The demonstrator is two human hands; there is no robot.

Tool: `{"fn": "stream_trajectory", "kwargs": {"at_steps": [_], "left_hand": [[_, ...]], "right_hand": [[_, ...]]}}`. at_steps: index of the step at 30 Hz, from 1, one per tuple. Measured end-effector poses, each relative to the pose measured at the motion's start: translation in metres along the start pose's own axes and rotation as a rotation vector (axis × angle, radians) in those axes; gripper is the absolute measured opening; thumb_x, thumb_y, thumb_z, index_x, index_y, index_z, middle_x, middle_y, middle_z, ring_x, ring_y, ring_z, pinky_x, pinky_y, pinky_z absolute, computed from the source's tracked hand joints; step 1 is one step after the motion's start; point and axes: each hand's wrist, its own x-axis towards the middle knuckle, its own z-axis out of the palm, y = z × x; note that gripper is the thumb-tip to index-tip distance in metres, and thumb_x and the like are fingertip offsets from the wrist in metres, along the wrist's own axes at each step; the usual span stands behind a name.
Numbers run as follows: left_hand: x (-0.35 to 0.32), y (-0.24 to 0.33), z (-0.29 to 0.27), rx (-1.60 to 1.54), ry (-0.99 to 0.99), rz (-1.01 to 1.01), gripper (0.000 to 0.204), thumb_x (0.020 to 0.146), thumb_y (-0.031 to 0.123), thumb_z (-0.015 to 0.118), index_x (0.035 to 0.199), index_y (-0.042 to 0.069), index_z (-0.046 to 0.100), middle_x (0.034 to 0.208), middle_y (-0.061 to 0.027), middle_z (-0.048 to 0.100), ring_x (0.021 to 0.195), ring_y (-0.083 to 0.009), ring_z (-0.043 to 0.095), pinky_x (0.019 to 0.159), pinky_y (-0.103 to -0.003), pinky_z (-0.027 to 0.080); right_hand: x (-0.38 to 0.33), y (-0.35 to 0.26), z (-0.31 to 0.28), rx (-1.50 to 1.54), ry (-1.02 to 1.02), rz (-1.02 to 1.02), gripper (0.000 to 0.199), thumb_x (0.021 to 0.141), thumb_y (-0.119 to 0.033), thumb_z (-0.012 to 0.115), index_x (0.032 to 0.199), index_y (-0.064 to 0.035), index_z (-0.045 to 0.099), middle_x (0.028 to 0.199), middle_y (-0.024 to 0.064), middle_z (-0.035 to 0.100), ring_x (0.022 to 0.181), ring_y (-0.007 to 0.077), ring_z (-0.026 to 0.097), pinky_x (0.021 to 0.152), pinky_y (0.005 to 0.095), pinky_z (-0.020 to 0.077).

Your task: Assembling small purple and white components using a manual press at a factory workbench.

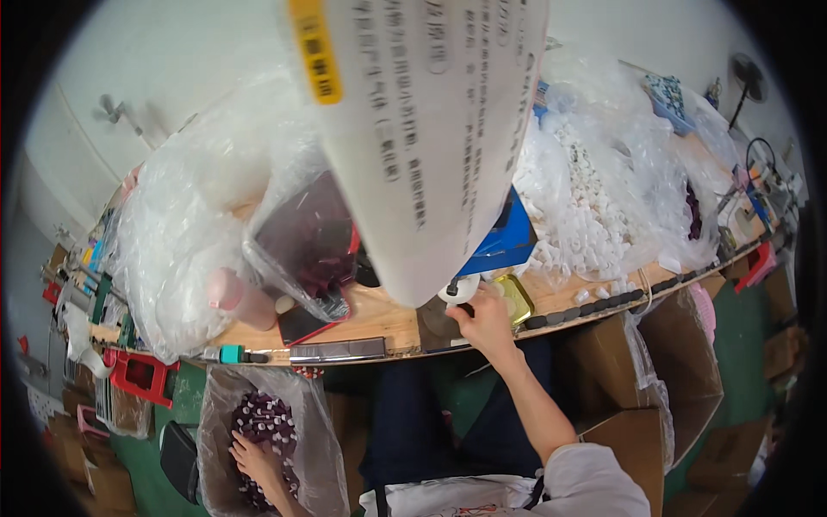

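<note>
My left hand (256, 458) reaches down into a box lined with clear plastic (314, 431), at the lower left. Its fingers are apart and lie on a heap of small dark purple pieces with white ends (265, 418). On the bench edge, my right hand (488, 320) is closed, thumb and fingers curled together beside a white round part (463, 289) with a black tip. Whatever sits between those fingers is too small to make out. Just behind is a blue machine or case (508, 237), partly hidden by a large white printed panel (422, 172) close in front of me.
Clear plastic bags (181, 250) cover the bench's left; a heap of small white pieces (573, 233) lies right. A pink bottle (241, 297), a yellow-green tray (517, 299) and a metal bar (338, 350) stand near the edge. Open cardboard boxes (680, 379) are below right.
</note>
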Motion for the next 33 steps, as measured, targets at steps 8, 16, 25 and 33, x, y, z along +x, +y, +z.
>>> {"fn": "stream_trajectory", "kwargs": {"at_steps": [8, 16, 25, 33], "left_hand": [[0.044, 0.318, -0.095, -1.072, -0.016, 0.822, 0.035, 0.088, 0.004, 0.066, 0.123, 0.001, 0.064, 0.122, -0.0185, 0.064, 0.114, -0.0317, 0.06, 0.097, -0.039, 0.047], [0.132, 0.428, -0.002, -0.748, 0.111, 0.882, 0.038, 0.092, 0.015, 0.062, 0.128, 0.003, 0.058, 0.12, -0.017, 0.063, 0.113, -0.0328, 0.059, 0.096, -0.04, 0.046], [0.041, 0.389, -0.053, -0.522, 0.122, 1.011, 0.039, 0.091, 0.018, 0.067, 0.127, 0.007, 0.059, 0.128, -0.0187, 0.06, 0.12, -0.0354, 0.056, 0.104, -0.051, 0.039], [0.021, 0.379, -0.059, -0.655, 0.15, 1.016, 0.043, 0.09, 0.016, 0.067, 0.132, 0.009, 0.058, 0.133, -0.0118, 0.058, 0.12, -0.0394, 0.051, 0.097, -0.059, 0.036]], "right_hand": [[-0.009, 0.021, -0.016, -0.104, 0.006, -0.092, 0.028, 0.073, -0.01, 0.08, 0.1, -0.0052, 0.073, 0.091, 0.0118, 0.068, 0.095, 0.0311, 0.063, 0.092, 0.0416, 0.0481], [-0.013, 0.079, -0.147, -0.182, 0.559, 0.232, 0.013, 0.088, -0.007, 0.066, 0.098, 0.0012, 0.07, 0.084, 0.0138, 0.072, 0.073, 0.0182, 0.068, 0.068, 0.0316, 0.0527], [-0.013, 0.113, -0.188, -0.221, 0.401, 0.223, 0.012, 0.084, -0.004, 0.067, 0.095, 0.0008, 0.07, 0.08, 0.0132, 0.071, 0.066, 0.0202, 0.066, 0.063, 0.0315, 0.0518], [-0.009, 0.111, -0.196, -0.494, 0.064, 0.305, 0.01, 0.077, -0.005, 0.072, 0.083, 0.0018, 0.068, 0.078, 0.0152, 0.069, 0.068, 0.0292, 0.067, 0.065, 0.0382, 0.0515]]}}
